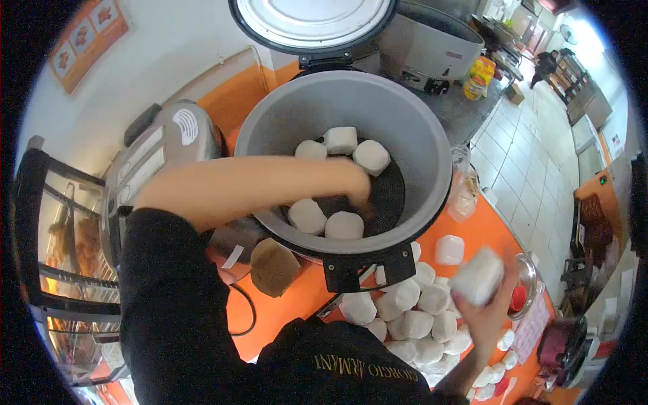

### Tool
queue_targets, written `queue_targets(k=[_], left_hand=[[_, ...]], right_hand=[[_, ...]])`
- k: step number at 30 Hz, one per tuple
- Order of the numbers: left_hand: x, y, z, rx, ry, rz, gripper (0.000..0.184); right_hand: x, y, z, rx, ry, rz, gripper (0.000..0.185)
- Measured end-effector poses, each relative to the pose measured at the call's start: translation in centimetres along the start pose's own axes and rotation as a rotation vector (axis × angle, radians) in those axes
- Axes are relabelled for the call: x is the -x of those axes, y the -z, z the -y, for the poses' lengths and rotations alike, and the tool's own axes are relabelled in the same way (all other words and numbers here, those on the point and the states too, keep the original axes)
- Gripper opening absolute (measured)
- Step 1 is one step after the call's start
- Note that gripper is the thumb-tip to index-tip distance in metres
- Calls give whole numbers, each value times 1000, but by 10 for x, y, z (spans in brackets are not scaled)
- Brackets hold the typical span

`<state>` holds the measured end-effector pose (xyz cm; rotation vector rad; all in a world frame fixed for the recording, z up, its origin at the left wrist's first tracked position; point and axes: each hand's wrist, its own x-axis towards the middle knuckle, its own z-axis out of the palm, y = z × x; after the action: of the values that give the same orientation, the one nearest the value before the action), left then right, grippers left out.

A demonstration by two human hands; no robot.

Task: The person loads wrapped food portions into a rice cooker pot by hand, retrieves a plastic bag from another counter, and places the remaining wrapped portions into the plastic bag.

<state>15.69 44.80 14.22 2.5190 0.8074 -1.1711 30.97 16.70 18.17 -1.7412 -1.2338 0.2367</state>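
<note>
Watching remotely, I have my right grip [487, 313] clamped on a white block [478, 275] near the pot [412, 135], over the worktop [287, 312]; a slack hold could drop it. My left grip [356, 183], blurred inside, I cannot read; careless sweeping could shift the pieces [344, 226] there.

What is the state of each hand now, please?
Left hand: inside the pot, blurred; cannot tell whether open or closed.
Right hand: holding a white block.

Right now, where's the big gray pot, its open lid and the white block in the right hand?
Gray pot [413, 128]: head view, on its bare inner wall.
Open lid [312, 17]: head view, on its pale inner face.
White block [478, 275]: head view, on its blurred side.
</note>
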Motion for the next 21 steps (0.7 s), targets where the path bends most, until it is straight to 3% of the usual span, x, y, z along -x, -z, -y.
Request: queue_targets(k=[1, 2, 3, 4, 6, 7, 9, 11, 12, 14, 16, 19, 21], left_hand=[[29, 24, -1, 205, 22, -157, 69], [31, 46, 1, 520, -27, -87, 66], [44, 62, 9, 872, -266, -24, 64], [56, 65, 8, 858, -271, -10, 64], [96, 75, 1, 1201, -758, -16, 67], [88, 71, 6, 1193, -764, -13, 67], [57, 55, 21, 757, -710, -185, 51], [30, 36, 33, 689, -552, -178, 49], [24, 25, 29, 673, -402, -210, 50], [-18, -2, 29, 720, -355, -287, 51], [-49, -19, 18, 776, -329, -340, 50], [-79, -24, 3, 960, -163, -296, 55], [-107, -25, 5, 224, -319, -399, 48]], right_hand=[[-16, -2, 17, -44, 58, 23, 97], [-30, -7, 32, -87, 108, 47, 99], [-41, -15, 43, -160, 118, 59, 99], [-51, -24, 52, -234, 136, 65, 99], [-65, -36, 61, -283, 125, 79, 96], [-67, -42, 58, -305, 204, 56, 86], [-60, -46, 44, -254, 212, -26, 78], [-48, -46, 23, -185, 145, -72, 64], [-36, -43, 10, -164, 68, -46, 58], [-10, -38, -13, 72, -43, 137, 49], [28, -43, -52, 336, 1, 235, 46], [74, -45, -78, 445, -39, 419, 47], [98, -54, -95, 454, -59, 474, 58]])
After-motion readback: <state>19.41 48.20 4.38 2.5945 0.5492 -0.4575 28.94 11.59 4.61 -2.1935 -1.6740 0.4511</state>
